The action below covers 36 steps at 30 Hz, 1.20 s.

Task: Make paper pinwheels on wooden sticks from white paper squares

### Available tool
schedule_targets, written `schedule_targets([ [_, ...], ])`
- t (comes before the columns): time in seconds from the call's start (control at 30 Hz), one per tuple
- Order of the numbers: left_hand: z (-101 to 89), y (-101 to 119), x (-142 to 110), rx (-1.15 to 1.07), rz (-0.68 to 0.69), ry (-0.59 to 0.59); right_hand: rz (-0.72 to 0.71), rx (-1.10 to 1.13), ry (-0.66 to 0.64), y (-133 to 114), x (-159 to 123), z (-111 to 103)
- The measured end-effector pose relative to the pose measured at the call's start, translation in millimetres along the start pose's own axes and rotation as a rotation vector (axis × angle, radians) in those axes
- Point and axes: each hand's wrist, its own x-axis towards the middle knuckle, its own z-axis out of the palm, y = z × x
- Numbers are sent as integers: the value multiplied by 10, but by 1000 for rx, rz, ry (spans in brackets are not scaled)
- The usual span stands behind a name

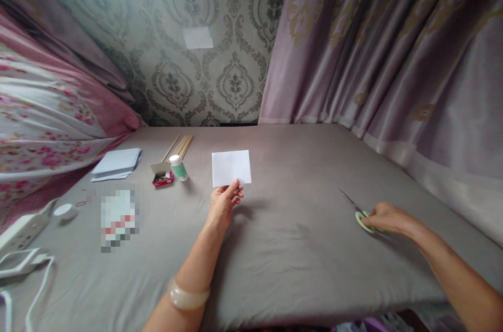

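Note:
My left hand [225, 202] pinches the lower edge of a small white paper rectangle [231, 167] and holds it up above the grey bedsheet [283, 248]. A pale bangle [187, 295] circles that wrist. Far to the right, my right hand [387, 218] rests on the sheet with its fingers curled over the green handles of a pair of scissors [356, 210]. The scissor blades lie flat on the sheet and point away to the upper left.
At the back left lie a stack of white paper [117, 163], a bundle of wooden sticks [181, 146], a glue bottle [178, 168] and a small red box [162, 176]. A white power strip [21, 231] with cables sits at the left edge. Curtains hang on the right.

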Motion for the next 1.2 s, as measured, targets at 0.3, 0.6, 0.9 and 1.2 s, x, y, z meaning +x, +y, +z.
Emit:
schedule_targets([
  [0.3, 52, -63, 56, 19, 75, 47, -300, 891, -287, -733, -242, 70],
  [0.6, 360, 219, -24, -17, 93, -41, -572, 1180, -325, -2027, -110, 373],
  [0.9, 524, 153, 118, -204, -77, 16, -572, 993, -285, -2010, -137, 745],
  [1.2, 462, -124, 396, -221, -67, -41, -657, 576, -232, -1943, -123, 669],
])
